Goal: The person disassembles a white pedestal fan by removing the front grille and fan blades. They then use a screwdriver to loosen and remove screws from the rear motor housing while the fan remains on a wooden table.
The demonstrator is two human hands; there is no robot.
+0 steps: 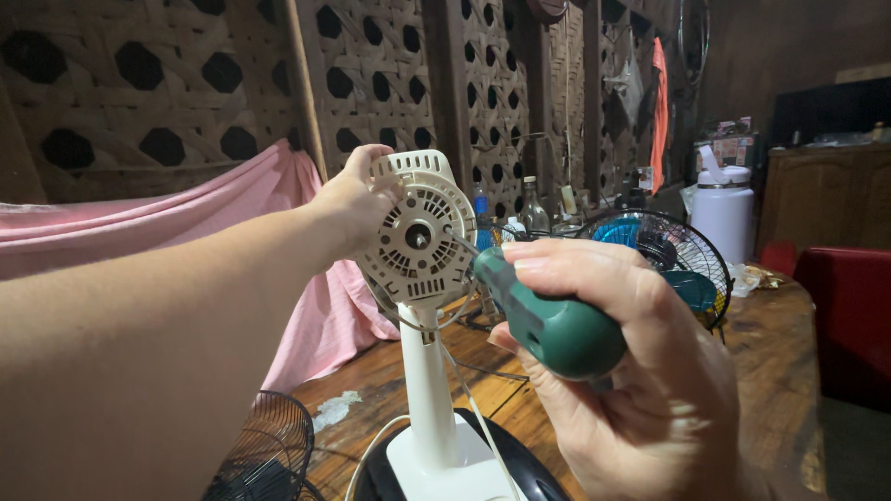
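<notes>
A white fan motor housing stands on a white stand in the middle of the view, its slotted face and centre shaft turned toward me. My left hand grips the housing's upper left edge. My right hand is closed around the green handle of a screwdriver. The thin metal tip of the screwdriver touches the housing's right side. The fan has no blade or grille on it.
A black wire fan grille lies at lower left, and another grille with a blue blade stands behind on the wooden table. Pink cloth hangs left. Bottles, a white jug and a red seat sit at right.
</notes>
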